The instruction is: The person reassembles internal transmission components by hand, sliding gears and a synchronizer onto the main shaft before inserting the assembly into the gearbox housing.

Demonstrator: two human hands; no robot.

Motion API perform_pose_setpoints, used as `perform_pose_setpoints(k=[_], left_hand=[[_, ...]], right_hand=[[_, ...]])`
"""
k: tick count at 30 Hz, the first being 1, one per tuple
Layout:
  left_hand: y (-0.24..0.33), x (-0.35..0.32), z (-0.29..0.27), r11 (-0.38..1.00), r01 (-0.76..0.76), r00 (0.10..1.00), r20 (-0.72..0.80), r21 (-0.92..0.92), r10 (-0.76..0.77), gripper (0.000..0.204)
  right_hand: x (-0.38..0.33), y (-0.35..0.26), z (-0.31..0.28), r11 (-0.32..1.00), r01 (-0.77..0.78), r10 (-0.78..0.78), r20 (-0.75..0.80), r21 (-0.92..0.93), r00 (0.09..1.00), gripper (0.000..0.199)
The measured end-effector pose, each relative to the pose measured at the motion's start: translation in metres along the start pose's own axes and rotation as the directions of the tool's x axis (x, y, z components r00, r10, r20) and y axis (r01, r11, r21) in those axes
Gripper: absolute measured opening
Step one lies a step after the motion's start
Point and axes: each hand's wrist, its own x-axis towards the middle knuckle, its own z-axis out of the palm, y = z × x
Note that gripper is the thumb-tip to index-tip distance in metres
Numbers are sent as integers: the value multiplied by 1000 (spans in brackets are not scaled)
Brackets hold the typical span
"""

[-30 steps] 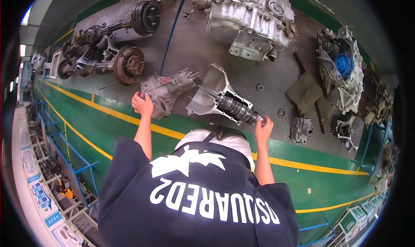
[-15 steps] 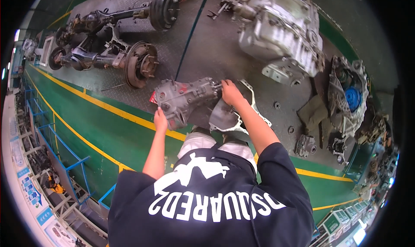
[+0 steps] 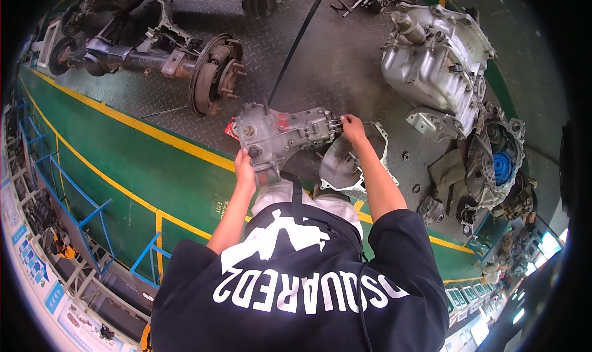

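A grey metal gearbox housing [image 3: 287, 135] lies across in front of me, its broad end to the left and its narrow end to the right. My left hand [image 3: 245, 168] is closed on the near edge of the broad end. At the narrow end, by several short shaft ends, my right hand [image 3: 353, 130] grips the housing with curled fingers; its contact point is partly hidden. Under my right forearm sits an open cast metal cover [image 3: 337, 161] with a pale rim. Something red [image 3: 231, 129] shows beside the housing's left end.
A rusty axle with a brake disc [image 3: 209, 74] lies at the far left. Toward the far right stands a large silver gearbox [image 3: 425, 68]. Farther right is a casing with a blue part [image 3: 502, 167]. A small ring [image 3: 406, 156] lies on the dark metal surface. Green, yellow-lined floor [image 3: 142, 161] is at left.
My view has shifted, so the axle and large gearbox sit elsewhere in the picture. Both hands stay on the gearbox housing, which now looks more level from end to end.
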Motion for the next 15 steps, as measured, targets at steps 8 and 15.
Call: perform_pose_setpoints(k=[8,15], left_hand=[[28,0,-3,999,-51,994,92,-21,52,31],[72,-33,24,999,-13,985,172,-33,18,34]], right_hand=[[-45,-45,-29,978,-24,18,30,206,999,29],[-81,-65,-79,984,105,-92,-89,147,992,32]])
